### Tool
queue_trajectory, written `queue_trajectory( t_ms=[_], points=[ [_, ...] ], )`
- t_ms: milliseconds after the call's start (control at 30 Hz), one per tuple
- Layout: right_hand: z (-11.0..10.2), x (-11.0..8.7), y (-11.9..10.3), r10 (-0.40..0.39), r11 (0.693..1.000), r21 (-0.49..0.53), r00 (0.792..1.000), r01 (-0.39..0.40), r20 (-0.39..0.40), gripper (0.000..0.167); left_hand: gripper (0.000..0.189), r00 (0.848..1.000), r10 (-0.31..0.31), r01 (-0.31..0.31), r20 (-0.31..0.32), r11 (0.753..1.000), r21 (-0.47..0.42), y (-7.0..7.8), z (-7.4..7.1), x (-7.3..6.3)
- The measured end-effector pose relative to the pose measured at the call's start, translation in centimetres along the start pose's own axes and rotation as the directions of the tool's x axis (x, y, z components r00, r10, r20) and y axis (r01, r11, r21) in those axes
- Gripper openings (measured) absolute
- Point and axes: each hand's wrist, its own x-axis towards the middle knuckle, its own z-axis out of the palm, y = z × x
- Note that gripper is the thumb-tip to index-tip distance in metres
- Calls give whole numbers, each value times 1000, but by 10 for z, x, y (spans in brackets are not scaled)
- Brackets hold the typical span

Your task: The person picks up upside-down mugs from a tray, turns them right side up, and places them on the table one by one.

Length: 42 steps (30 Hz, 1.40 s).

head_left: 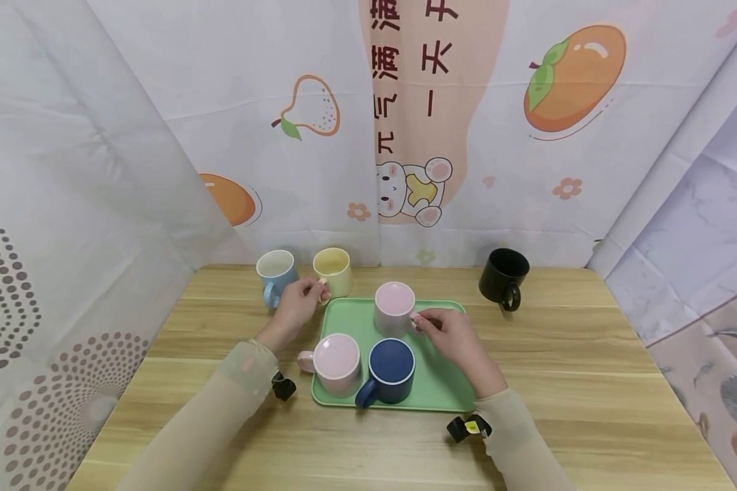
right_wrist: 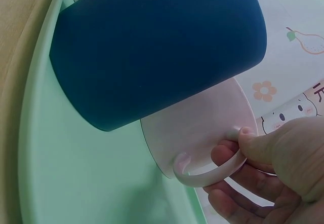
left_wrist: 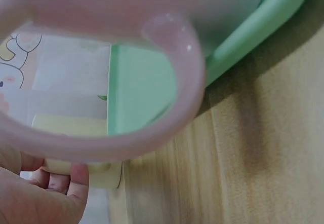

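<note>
My left hand [head_left: 299,302] pinches the handle of a pale yellow mug [head_left: 334,271], which stands on the table behind the tray's back left corner. With thumb and fingers my right hand [head_left: 447,330] grips the handle of a pink mug [head_left: 394,310] at the back of the green tray [head_left: 440,389]. On the tray's front left is a second pink mug [head_left: 338,366], its handle pointing left; that handle looms large in the left wrist view. Beside it stands a dark blue mug [head_left: 392,370], handle toward the front left. In the right wrist view, the blue mug partly hides the held pink mug [right_wrist: 197,125].
A light blue mug [head_left: 277,273] stands close to the left hand, at the table's back left. Farther right is a black mug [head_left: 503,276]. Printed cloth [head_left: 270,157] hangs behind the wooden table [head_left: 565,368].
</note>
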Motion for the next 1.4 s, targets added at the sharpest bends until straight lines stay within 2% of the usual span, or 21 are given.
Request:
queue_trajectory(
  t_ms=[167,567,767,967,1133,1267,1400],
  points=[
    [1,0,0,5,1000,4,1000,-5,2,20,26,1000,6,-5,-9,1000,16,0,-2,-5],
    [0,-1,2,1,1000,21,1000,-1,-6,19,26,1000,19,-19,22,999,-39,-2,-4,-8],
    [0,-1,2,12,1000,23,1000,-12,5,19,28,999,30,-31,24,999,18,-3,-7,-9],
    [0,2,3,10,1000,22,1000,-10,22,20,29,999,33,-31,-34,997,65,-5,-13,-14],
    [-1,3,2,19,999,27,999,-20,31,21,34,998,39,-34,-49,995,95,-8,-24,-25],
    [-1,2,1,12,1000,21,999,-13,38,21,35,995,98,-93,-24,982,163,-9,-34,-39],
    [-2,2,0,13,1000,19,999,-14,46,21,34,989,146,-150,36,972,182,-11,-41,-55]
  ],
)
